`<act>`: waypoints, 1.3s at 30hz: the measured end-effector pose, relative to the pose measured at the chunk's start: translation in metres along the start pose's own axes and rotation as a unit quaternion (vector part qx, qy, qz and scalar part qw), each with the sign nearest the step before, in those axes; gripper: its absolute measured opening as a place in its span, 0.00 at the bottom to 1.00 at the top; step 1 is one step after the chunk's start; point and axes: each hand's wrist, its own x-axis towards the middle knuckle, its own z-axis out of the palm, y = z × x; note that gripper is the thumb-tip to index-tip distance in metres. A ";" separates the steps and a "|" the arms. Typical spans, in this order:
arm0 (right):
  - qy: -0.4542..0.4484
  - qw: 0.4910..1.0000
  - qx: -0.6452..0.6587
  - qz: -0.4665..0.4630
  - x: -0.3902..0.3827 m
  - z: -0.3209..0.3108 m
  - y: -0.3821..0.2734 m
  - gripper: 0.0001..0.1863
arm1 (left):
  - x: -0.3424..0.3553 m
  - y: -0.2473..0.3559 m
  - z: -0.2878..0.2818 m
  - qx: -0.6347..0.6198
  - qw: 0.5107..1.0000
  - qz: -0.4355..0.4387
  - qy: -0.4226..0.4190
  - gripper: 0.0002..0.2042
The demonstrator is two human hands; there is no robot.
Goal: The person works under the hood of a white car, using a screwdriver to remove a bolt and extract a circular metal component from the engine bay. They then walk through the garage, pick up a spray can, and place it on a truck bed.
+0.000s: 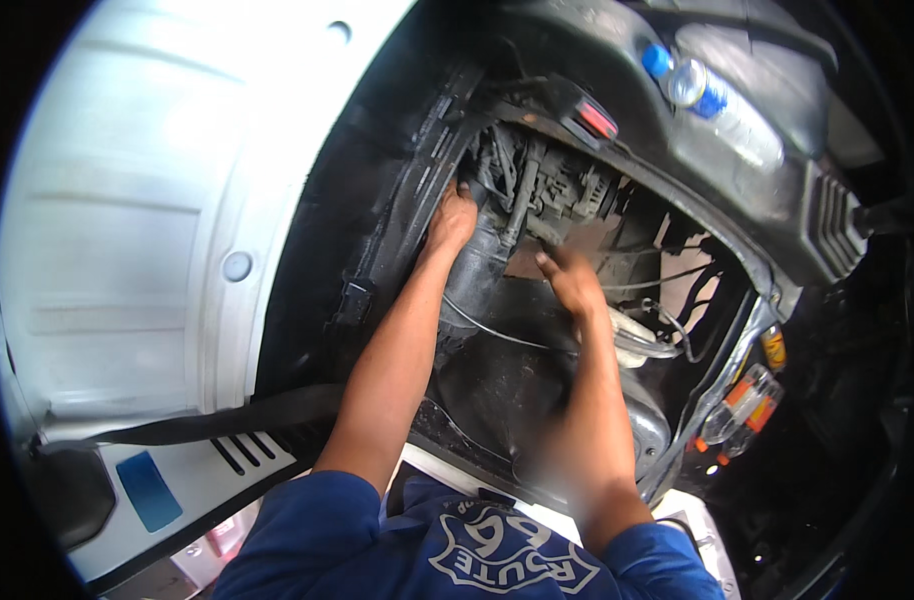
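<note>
Left hand (455,216) and right hand (576,284) apart in head view. Left sits by far end of dark cylindrical housing (480,275), fingers partly hidden: I can't tell grip. Right blurred, thumb spread; grip unclear too. Housing lies left of right hand, nearer left, long axis roughly fore-and-aft.

The bare left hand (454,217) has hidden fingertips; the bare right hand (577,286), blurred ones. The blue short-sleeved shirt (397,555) is cut off.
</note>
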 end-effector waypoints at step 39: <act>0.250 0.955 -0.154 0.033 -0.202 -0.043 0.007 0.11 | 0.022 -0.006 0.015 0.034 0.999 0.012 -0.035 0.45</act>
